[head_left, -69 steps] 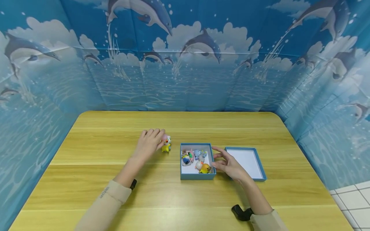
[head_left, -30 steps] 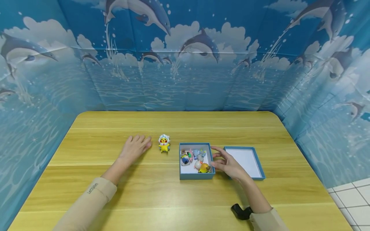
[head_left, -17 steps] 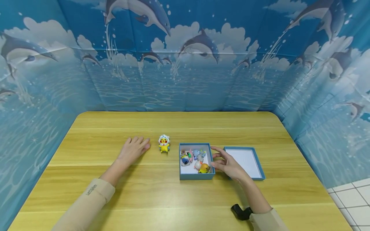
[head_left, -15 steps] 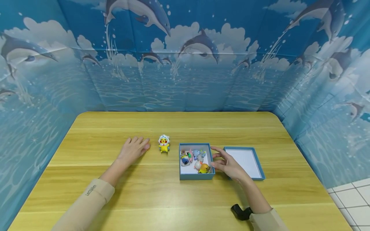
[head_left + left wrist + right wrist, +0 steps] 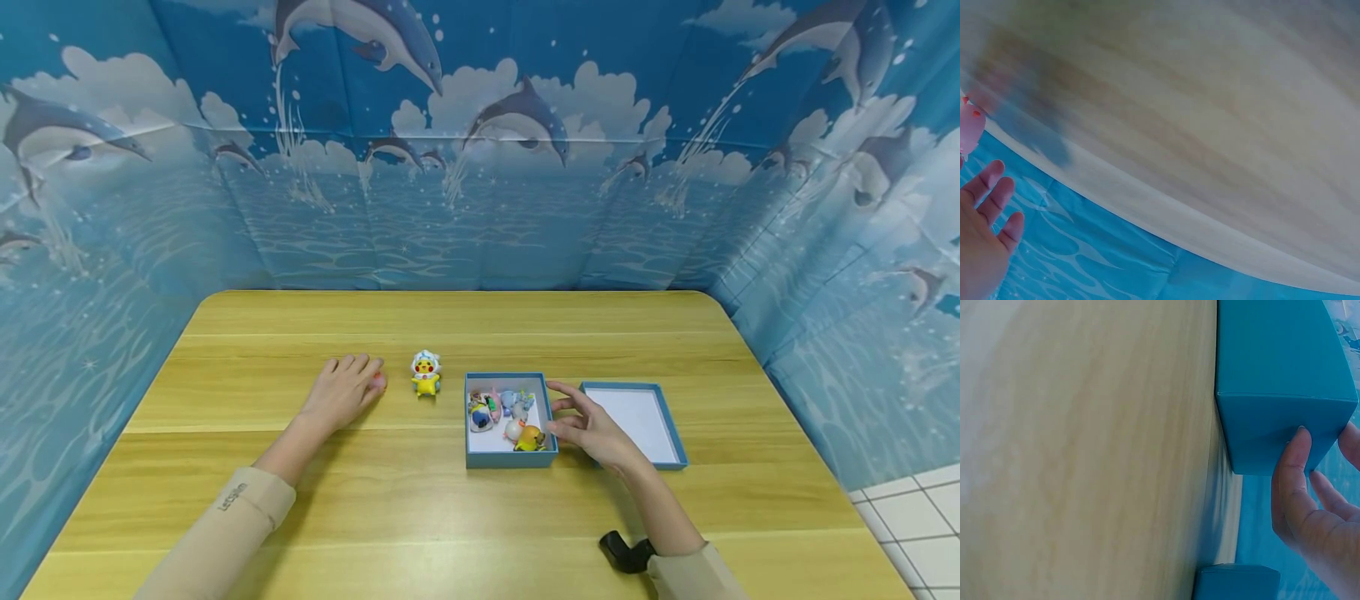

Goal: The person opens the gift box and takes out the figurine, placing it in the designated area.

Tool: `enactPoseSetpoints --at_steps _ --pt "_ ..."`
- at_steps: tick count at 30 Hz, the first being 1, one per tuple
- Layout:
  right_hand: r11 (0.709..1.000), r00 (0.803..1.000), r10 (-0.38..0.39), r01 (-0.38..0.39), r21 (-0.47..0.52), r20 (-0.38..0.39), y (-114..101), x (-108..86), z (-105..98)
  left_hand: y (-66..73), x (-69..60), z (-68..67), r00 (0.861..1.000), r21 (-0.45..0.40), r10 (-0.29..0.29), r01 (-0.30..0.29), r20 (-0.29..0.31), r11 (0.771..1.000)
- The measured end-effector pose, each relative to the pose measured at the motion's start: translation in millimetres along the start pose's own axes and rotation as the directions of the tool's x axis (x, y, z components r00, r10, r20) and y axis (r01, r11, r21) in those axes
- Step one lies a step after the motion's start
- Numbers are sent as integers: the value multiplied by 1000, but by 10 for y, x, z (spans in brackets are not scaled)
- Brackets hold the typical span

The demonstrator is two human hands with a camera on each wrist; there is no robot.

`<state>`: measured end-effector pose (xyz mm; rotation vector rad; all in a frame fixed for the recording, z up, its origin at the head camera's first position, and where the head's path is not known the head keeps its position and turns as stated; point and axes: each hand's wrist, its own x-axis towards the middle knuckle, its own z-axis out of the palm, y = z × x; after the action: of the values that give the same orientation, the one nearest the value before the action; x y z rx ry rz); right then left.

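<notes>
My left hand (image 5: pixel 335 396) is low over the table's left half, holding a small pink toy (image 5: pixel 377 381) at the thumb side. In the left wrist view the pink toy (image 5: pixel 971 128) shows at the left edge, with several fingers of the hand (image 5: pixel 984 240) spread below it; the grip itself is mostly out of frame. A yellow figure with a white hood (image 5: pixel 426 373) lies to the right of that hand. My right hand (image 5: pixel 596 429) touches the right wall of a blue box (image 5: pixel 512 459) with bent fingers, also seen against the box (image 5: pixel 1279 425) in the right wrist view.
Several small toys (image 5: pixel 514 429) lie inside the box. Its blue-rimmed lid (image 5: pixel 637 421) rests upside down to the right, partly behind the right hand. A black device (image 5: pixel 626 553) is at the right wrist. A dolphin-print curtain (image 5: pixel 480 225) surrounds the table's back and sides.
My left hand has moved left from beside the yellow figure with the pink toy, uncovering the figure. Lately it has shifted slightly and more pink shows. The right hand stays at the box.
</notes>
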<state>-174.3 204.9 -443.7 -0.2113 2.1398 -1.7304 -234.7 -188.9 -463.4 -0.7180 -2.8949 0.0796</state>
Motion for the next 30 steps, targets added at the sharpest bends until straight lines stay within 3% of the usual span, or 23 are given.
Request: enactPoseSetpoints --at_steps 10,19,30 --pt "1000 1000 2 -3 -7 -3 -13 -5 7 -7 -8 6 1000 22 3 -2 -28 1000" --pt "1000 1000 -1 1 -1 -3 -13 -8 5 3 -7 41 995 89 55 -47 -88 995" --pt "1000 1000 -1 1 1 0 -10 -8 2 63 13 28 998 62 43 -40 -43 997"
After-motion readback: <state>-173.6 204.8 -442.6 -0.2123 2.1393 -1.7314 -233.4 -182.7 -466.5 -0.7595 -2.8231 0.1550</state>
